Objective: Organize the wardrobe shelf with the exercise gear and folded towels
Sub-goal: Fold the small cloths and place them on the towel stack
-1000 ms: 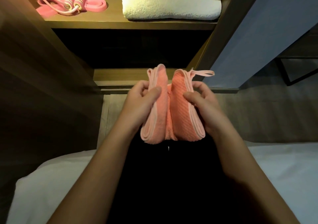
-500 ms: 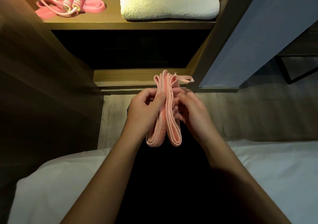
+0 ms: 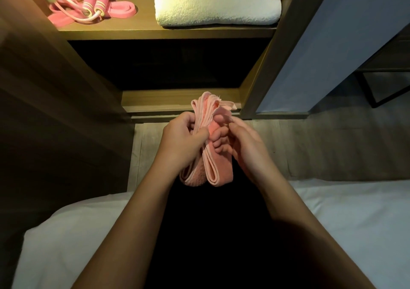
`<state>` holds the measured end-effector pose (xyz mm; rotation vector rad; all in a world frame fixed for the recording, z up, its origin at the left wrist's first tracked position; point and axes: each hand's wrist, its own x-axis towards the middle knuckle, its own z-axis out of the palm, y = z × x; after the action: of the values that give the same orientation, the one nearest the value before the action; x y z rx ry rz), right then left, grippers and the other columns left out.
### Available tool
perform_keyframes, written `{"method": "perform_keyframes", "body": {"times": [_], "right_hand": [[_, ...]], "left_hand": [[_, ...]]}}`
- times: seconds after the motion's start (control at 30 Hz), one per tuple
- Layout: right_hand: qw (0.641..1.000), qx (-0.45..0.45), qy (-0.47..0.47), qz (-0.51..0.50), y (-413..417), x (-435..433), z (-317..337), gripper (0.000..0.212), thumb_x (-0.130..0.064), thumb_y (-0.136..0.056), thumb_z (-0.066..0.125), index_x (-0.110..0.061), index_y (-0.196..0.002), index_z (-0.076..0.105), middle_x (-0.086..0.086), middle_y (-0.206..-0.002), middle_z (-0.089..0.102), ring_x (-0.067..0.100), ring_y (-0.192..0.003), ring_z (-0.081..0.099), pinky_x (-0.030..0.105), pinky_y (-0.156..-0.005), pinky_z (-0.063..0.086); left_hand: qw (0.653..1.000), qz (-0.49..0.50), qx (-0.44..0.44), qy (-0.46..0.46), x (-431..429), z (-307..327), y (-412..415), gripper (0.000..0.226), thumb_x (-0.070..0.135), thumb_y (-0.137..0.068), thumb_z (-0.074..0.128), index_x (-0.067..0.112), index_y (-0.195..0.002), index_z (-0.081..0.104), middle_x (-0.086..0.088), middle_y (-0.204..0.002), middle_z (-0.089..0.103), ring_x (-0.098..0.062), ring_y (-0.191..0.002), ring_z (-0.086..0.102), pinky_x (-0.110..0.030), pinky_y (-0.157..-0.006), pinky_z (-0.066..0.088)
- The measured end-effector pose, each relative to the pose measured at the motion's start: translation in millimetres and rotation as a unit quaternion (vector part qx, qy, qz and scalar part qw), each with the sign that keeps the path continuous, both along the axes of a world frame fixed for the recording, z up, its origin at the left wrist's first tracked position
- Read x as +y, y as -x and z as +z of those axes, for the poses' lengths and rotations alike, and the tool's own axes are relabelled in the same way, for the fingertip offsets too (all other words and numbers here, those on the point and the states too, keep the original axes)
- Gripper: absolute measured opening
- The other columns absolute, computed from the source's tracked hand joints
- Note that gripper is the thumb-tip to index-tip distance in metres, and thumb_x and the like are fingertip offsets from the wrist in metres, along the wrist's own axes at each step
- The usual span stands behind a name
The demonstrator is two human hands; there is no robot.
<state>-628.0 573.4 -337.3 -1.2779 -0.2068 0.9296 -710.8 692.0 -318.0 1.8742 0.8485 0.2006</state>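
My left hand and my right hand are bare. My left arm and my right arm are bare too, from the hands back to the edge of the view. Under my hands and between my arms I wear black clothes. They are plain and very dark, so I cannot tell what kind they are.

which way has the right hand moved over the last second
Yes: the right hand moved left, away from the wardrobe's right post, pressing the pink towel shut against the left hand.
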Motion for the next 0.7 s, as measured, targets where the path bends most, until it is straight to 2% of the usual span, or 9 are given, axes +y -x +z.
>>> {"method": "perform_keyframes", "body": {"times": [0.1, 0.23, 0.3, 0.37, 0.43, 0.47, 0.57, 0.67, 0.7], "right_hand": [[1.0, -0.025, 0.002, 0.009, 2.1, -1.0, -2.3, 0.03, -0.012, -0.104, 0.034, -0.012, -0.106, 0.064, 0.009, -0.075, 0.063, 0.018, -0.065, 0.055, 0.025, -0.058, 0.047], [0.996, -0.085, 0.026, 0.0, -0.5, -4.2, -3.9, 0.023, -0.003, -0.099, 0.045, -0.014, -0.093, 0.065, 0.005, -0.078, 0.065, 0.016, -0.071, 0.057, 0.026, -0.064, 0.048], [0.988, -0.145, 0.043, -0.016, -4.6, -9.0, -3.0, 0.019, -0.005, -0.094, 0.054, -0.02, -0.094, 0.066, 0.002, -0.092, 0.068, 0.015, -0.084, 0.062, 0.028, -0.077, 0.051], [0.977, -0.206, 0.053, -0.034, -8.5, -14.2, 1.5, 0.022, -0.007, -0.091, 0.06, -0.026, -0.101, 0.065, -0.003, -0.106, 0.068, 0.011, -0.097, 0.064, 0.024, -0.083, 0.051], [0.966, -0.247, 0.063, -0.041, -12.8, -18.4, 8.0, 0.03, -0.005, -0.09, 0.06, -0.028, -0.11, 0.062, -0.003, -0.116, 0.063, 0.007, -0.094, 0.063, 0.021, -0.077, 0.051], [0.961, -0.265, 0.074, -0.038, -15.7, -19.9, 10.0, 0.034, -0.005, -0.09, 0.06, -0.03, -0.112, 0.06, -0.003, -0.118, 0.061, 0.005, -0.089, 0.062, 0.019, -0.074, 0.051], [0.95, -0.298, 0.092, -0.003, -25.0, -24.4, 11.6, 0.04, -0.003, -0.088, 0.062, -0.03, -0.118, 0.058, -0.005, -0.119, 0.059, 0.007, -0.079, 0.059, 0.021, -0.07, 0.05], [0.938, -0.324, 0.114, 0.035, -31.1, -26.8, 10.1, 0.045, -0.006, -0.086, 0.066, -0.028, -0.124, 0.055, -0.005, -0.118, 0.059, 0.006, -0.07, 0.058, 0.021, -0.068, 0.047], [0.933, -0.336, 0.119, 0.044, -32.2, -27.0, 10.1, 0.047, -0.007, -0.086, 0.067, -0.029, -0.125, 0.055, -0.005, -0.118, 0.059, 0.005, -0.07, 0.059, 0.018, -0.066, 0.046]], "left_hand": [[1.0, -0.005, 0.003, -0.009, 1.8, -0.6, 0.7, 0.018, 0.015, -0.086, 0.059, 0.014, -0.104, 0.061, 0.002, -0.093, 0.065, -0.019, -0.088, 0.062, -0.039, -0.077, 0.054], [0.998, 0.02, -0.007, -0.055, 5.0, -3.5, 1.3, 0.015, 0.003, -0.095, 0.043, 0.015, -0.102, 0.048, 0.006, -0.084, 0.05, -0.005, -0.07, 0.049, -0.01, -0.053, 0.042], [0.994, 0.044, -0.041, -0.09, 7.4, 1.2, 2.9, 0.02, -0.002, -0.094, 0.038, 0.017, -0.098, 0.046, 0.011, -0.079, 0.045, 0.009, -0.064, 0.049, -0.001, -0.053, 0.038], [0.986, 0.051, -0.089, -0.134, 13.3, 7.4, 5.2, 0.02, 0.001, -0.09, 0.037, 0.019, -0.092, 0.045, 0.013, -0.073, 0.042, 0.009, -0.059, 0.05, -0.009, -0.051, 0.04], [0.974, 0.023, -0.13, -0.186, 22.9, 9.5, 6.6, 0.008, 0.012, -0.083, 0.036, 0.014, -0.082, 0.044, 0.002, -0.067, 0.045, -0.012, -0.058, 0.048, -0.037, -0.054, 0.043], [0.966, 0.006, -0.138, -0.219, 28.0, 10.6, 6.4, 0.012, 0.019, -0.083, 0.037, 0.011, -0.082, 0.044, 0.001, -0.067, 0.045, -0.016, -0.058, 0.047, -0.042, -0.053, 0.042], [0.951, -0.038, -0.146, -0.269, 37.9, 15.6, 6.7, 0.041, 0.05, -0.085, 0.043, 0.01, -0.093, 0.048, 0.009, -0.073, 0.051, -0.01, -0.064, 0.055, -0.033, -0.054, 0.048], [0.952, -0.065, -0.128, -0.271, 42.8, 23.4, 10.1, 0.063, 0.077, -0.08, 0.041, 0.017, -0.098, 0.047, 0.008, -0.078, 0.057, -0.016, -0.069, 0.062, -0.039, -0.057, 0.054], [0.952, -0.073, -0.13, -0.266, 45.2, 25.0, 11.5, 0.067, 0.083, -0.078, 0.035, 0.02, -0.098, 0.045, 0.012, -0.078, 0.056, -0.014, -0.069, 0.061, -0.035, -0.055, 0.053]]}}
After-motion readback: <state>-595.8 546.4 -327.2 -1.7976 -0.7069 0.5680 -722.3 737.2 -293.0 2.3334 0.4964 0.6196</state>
